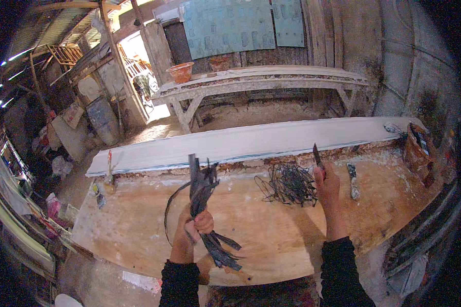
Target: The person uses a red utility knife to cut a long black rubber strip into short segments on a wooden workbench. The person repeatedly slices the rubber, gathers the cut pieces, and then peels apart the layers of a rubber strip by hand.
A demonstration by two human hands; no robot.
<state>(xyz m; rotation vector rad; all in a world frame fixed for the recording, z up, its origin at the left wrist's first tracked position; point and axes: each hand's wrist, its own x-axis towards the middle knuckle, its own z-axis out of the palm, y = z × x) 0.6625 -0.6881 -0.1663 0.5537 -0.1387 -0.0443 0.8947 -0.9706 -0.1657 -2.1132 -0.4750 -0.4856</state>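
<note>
1 wood table (271,235) is filling the front; 1 white bench (261,71) is standing behind; 1 white slab (261,138) is lying along table's far edge. 2 orange pots (180,73) are sitting on bench. 1 black tangle (293,184) is lying btwn hands. L hand (197,225) is clenching 1 strip bundle (201,189) over table; R hand (329,185) is gripping 1 knife (316,153), blade up.

Strip pile (293,185) — left of knife (317,154)
</note>
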